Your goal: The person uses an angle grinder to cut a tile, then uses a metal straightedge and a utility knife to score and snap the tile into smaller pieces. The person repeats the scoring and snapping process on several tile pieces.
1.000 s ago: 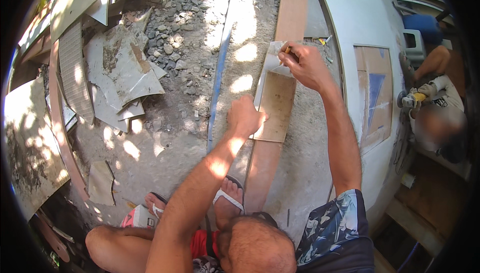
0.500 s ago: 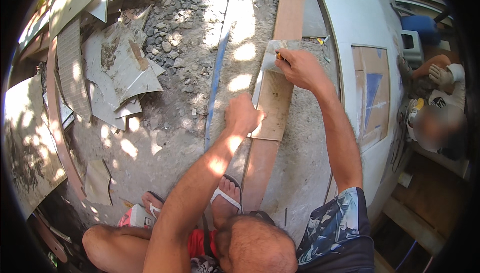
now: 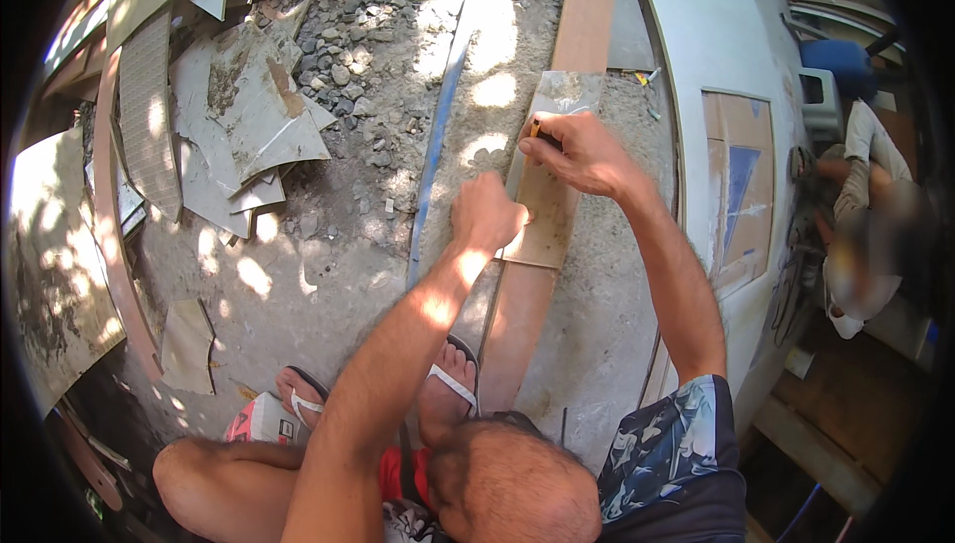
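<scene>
A flat tan panel [image 3: 545, 227] with a pale grey far end lies across a long brown plank [image 3: 584, 21] on the ground. My left hand [image 3: 483, 213] is closed at the panel's left edge, its thumb resting on top. Over the panel's far part, my right hand [image 3: 587, 153] pinches a thin orange-and-black tool [image 3: 535, 130]; whether it is a pencil or a cutter I cannot tell. The fingers hide its lower end.
Broken sheet pieces [image 3: 254, 100] are heaped at the far left beside gravel [image 3: 348, 36]. A blue-edged strip [image 3: 438, 130] runs left of the plank. A large white panel [image 3: 701, 21] stands at the right; beyond it a co-worker [image 3: 860, 235] sits near a blue container [image 3: 838, 66].
My right hand has moved left and nearer along the panel with the tool. My left hand stays at the edge. The co-worker at the right has shifted posture.
</scene>
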Available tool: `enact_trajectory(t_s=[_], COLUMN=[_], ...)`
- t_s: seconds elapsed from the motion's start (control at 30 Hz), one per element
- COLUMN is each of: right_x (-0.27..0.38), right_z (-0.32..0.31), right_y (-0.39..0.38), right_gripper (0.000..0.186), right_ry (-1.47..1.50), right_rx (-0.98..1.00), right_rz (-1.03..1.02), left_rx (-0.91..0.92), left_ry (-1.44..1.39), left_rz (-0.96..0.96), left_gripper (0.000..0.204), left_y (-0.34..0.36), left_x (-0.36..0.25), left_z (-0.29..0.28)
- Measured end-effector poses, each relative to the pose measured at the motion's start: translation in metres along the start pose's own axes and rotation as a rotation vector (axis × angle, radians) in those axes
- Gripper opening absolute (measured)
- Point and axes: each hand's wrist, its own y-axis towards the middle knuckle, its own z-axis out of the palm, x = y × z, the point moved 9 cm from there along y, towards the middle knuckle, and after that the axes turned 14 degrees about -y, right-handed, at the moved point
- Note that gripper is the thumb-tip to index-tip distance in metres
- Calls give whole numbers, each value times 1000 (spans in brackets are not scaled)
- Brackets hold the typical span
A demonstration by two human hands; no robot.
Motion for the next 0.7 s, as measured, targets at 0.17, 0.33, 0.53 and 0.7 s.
enact_trajectory(t_s=[0.17,0.33,0.53,0.7], right_x=[8,11,-27,-10], right_z=[19,28,-42,-47], right_y=[-4,4,32,20], right_gripper=[31,30,24,20], right_ry=[-47,-207,-268,-243], right_rx=[-1,12,-411,-394], right_rz=[-68,-142,-104,-116], left_rx=[-14,-38,-27,-35], left_ry=[15,27,-6,8], left_rz=[7,22,50,46], left_gripper=[45,44,46,46], left_y=[3,2,-1,-1], left_x=[3,5,0,-1], left_z=[4,-1,3,-3])
